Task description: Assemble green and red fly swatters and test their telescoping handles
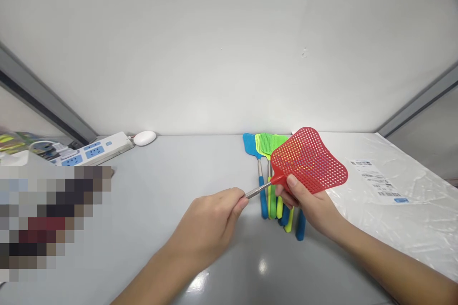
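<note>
Red fly swatter (307, 159) sits closest to me on the feed, held up in both hands above the table, its perforated head tilted and its steel shaft (255, 193) slanting down to the left. My view shows the left hand (205, 226) closed on the end of that shaft, pinching it between thumb and fingers. The right hand (307, 207) is closed around the red plastic neck (278, 180) and the lower edge of the head, so the two hands are close together but not touching.

Just behind the hands, a bunch of other fly swatters (266, 176) lies on the grey glossy table (143, 186), with blue, green and yellow-green heads toward the wall and coloured handles toward me. To the right, a translucent plastic sheet (397, 214) with a printed label (379, 178) covers part of the table. On the left, I can't make out a pixelated patch (53, 219). Farther back on that side are a white power strip (95, 150) with blue sockets and a white oval object (145, 138). Beyond everything rises a white wall (229, 47), framed by grey metal strips (43, 93) on both sides.
</note>
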### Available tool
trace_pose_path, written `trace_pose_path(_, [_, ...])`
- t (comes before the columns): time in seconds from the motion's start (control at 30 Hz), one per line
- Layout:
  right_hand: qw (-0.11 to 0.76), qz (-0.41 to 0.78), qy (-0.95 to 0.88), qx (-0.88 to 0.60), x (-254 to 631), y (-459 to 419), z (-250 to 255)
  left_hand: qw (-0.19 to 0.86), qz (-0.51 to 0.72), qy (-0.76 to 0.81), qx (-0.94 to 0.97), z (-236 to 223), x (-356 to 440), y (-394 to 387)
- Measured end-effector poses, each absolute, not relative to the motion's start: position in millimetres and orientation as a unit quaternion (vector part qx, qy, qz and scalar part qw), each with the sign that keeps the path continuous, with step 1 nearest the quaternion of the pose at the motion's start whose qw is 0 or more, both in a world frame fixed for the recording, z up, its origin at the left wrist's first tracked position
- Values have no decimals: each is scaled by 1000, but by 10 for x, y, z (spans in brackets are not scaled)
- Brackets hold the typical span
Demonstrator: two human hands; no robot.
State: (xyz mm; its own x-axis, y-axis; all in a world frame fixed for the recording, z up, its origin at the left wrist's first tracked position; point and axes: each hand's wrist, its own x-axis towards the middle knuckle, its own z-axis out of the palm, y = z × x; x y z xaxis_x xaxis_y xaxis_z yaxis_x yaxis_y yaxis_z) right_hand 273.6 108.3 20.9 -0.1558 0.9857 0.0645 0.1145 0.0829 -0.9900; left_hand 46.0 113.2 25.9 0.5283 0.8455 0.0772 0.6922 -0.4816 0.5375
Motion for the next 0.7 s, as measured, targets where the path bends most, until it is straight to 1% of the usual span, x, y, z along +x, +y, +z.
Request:
trace_pose_path(0.13, [466,491,-567,-469,2743,1101,210,240,168,454,841,300,462,1157])
trace_pose_path(0.27, [467,502,-554,-472,2736,1129,329,263,170,459,831,356,500,1151])
trace_pose_path(0.33, [457,512,-557,-468,2736,1131,426,315,175,462,810,412,507,1107])
trace_pose_path(0.53, [449,574,-523,-442,2680,1028,745,565,230,428,667,519,521,806])
trace_pose_path(0.6, [462,579,-513,-434,2624,954,828,622,252,404,622,524,556,685])
trace_pose_path(0.7, [506,551,-509,-427,2510,801,914,670,288,377,571,569,634,492])
